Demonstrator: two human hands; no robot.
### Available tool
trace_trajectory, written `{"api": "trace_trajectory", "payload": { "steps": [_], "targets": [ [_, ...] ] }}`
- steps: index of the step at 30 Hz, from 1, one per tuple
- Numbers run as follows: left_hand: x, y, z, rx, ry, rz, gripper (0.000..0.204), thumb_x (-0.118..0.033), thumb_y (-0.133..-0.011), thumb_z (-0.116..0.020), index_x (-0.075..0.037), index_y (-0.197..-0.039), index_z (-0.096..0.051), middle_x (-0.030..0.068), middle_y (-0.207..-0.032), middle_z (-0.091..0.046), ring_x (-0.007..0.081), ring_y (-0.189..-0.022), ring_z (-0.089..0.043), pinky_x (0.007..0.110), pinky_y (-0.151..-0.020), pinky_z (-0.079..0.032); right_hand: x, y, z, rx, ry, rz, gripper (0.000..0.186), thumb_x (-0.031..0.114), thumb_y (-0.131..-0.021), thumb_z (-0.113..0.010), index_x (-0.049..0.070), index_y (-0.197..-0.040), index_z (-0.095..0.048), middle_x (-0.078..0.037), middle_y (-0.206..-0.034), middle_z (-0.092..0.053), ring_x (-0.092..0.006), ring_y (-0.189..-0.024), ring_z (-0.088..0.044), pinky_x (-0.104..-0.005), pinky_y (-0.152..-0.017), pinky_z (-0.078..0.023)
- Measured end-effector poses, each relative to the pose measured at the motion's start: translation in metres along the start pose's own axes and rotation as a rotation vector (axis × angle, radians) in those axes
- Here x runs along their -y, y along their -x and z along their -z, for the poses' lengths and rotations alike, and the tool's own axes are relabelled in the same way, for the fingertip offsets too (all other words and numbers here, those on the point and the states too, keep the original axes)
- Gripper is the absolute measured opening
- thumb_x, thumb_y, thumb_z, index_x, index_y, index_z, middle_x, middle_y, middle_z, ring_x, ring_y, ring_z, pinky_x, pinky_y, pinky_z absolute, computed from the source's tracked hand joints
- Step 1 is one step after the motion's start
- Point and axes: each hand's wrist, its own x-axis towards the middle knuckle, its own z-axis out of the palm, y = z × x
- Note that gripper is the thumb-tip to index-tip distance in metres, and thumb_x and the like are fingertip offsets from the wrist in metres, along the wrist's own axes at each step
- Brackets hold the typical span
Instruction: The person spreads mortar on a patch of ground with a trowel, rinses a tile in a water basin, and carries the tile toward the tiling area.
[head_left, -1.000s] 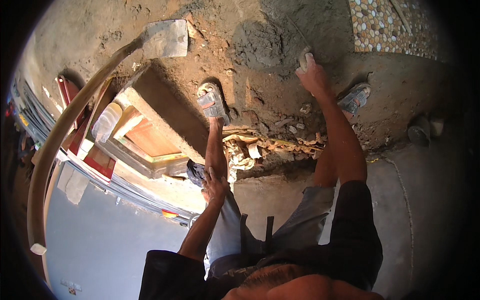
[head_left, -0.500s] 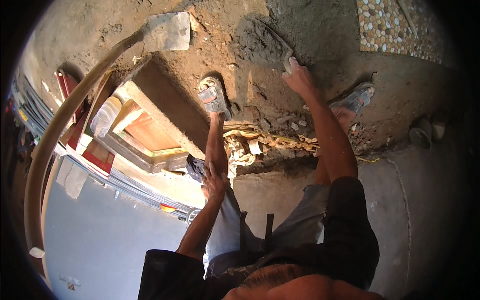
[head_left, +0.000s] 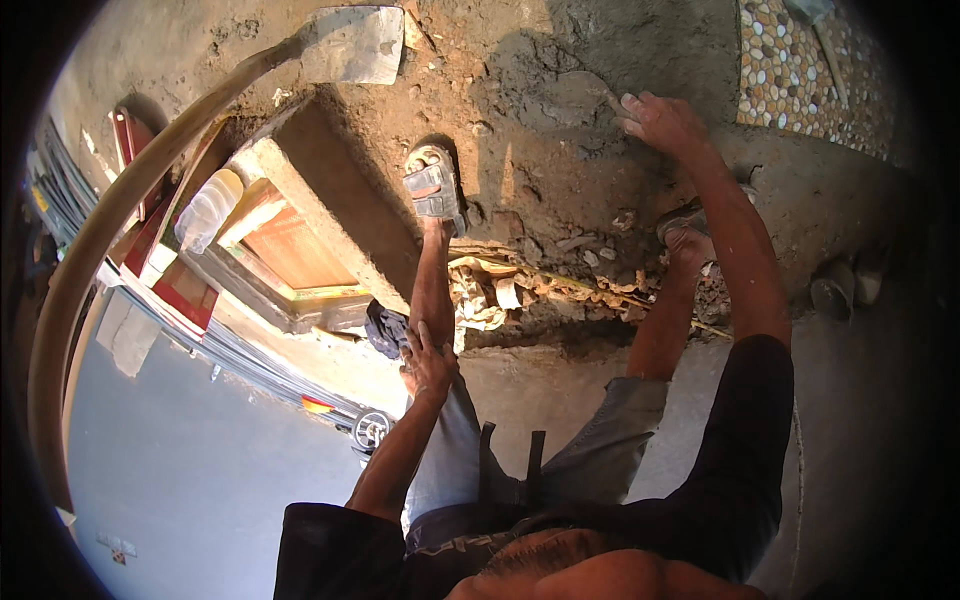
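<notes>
My right hand [head_left: 665, 124] is closed around the handle of a trowel [head_left: 588, 92]. The trowel's blade lies on wet grey mortar [head_left: 530, 85], and mortar smears make its edge hard to make out. Pale residue coats the fingertips of that hand. My left hand [head_left: 430, 366] rests on my left leg just below the knee, its fingers spread and holding nothing. My left sandalled foot [head_left: 433, 185] stands on the rough dirt, while my right foot [head_left: 688, 240] is partly hidden behind my right forearm.
At the upper left lies a shovel [head_left: 352, 45] with a long curved-looking wooden handle [head_left: 150, 170]. A concrete-edged box [head_left: 330, 180] sits beside my left leg, with a clear plastic container [head_left: 208, 212] on it. Pebble-patterned tile [head_left: 790, 75] is at the upper right. Rubble and a yellow strip [head_left: 580, 282] line a step edge.
My right hand has swung right and slightly up with the trowel, whose blade now lies flatter on the mortar. My right foot has shifted left and down. My left hand stays on the leg.
</notes>
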Motion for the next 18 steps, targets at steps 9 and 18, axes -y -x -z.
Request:
{"api": "trace_trajectory", "payload": {
  "steps": [9,18],
  "targets": [
    [-0.001,0.001,-0.001,0.003,0.018,0.016,0.070,-0.037,-0.085,-0.052,-0.014,-0.145,-0.026,0.0195,-0.148,-0.024,0.0416,-0.129,-0.035,0.055,-0.099,-0.033,-0.012,-0.064,0.051,-0.118,-0.340,-0.236,0.044,0.043,-0.090,-0.046,0.009,-0.117,-0.057,-0.016,-0.101,-0.064,-0.0346,-0.095,-0.060,-0.0463,-0.081,-0.046],
    [-0.001,-0.005,0.004,-0.005,0.041,-0.010,0.069,-0.036,-0.084,-0.053,-0.014,-0.144,-0.026,0.0182,-0.149,-0.022,0.0441,-0.128,-0.033,0.057,-0.098,-0.032,-0.011,-0.028,-0.039,-0.012,-0.496,-0.024,0.044,0.035,-0.094,-0.043,-0.001,-0.117,-0.051,-0.018,-0.078,-0.058,-0.0321,-0.073,-0.061,-0.0428,-0.066,-0.048]
  ]
}}
